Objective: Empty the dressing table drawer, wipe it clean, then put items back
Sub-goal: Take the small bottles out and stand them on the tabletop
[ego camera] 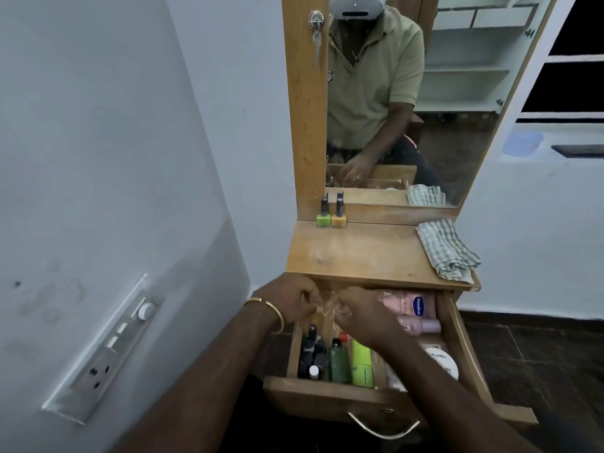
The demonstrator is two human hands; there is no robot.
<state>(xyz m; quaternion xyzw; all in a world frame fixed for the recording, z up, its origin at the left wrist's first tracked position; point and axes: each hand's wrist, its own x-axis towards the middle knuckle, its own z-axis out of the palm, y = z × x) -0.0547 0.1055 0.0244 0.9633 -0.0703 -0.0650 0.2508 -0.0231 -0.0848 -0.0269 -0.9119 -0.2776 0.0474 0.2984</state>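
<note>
Both hands reach into the far left of the open drawer (464,351). The left hand (294,302) and right hand (356,308) curl fingertips together over something hidden, so what they hold cannot be told. Remaining bottles (340,361) stand just nearer, upright.

Dim, cool, even indoor light; no hard shadows. Faint pale sheen on the desk (356,253) top near its back edge. Deep shade under the drawer (340,400) front and in the lower corners. Strong wide-angle bend: wall (98,158) and mirror (425,125) frame lean outward toward the edges. Soft, slightly smeared detail throughout; both hands blurred, labels in the drawer barely legible.
</note>
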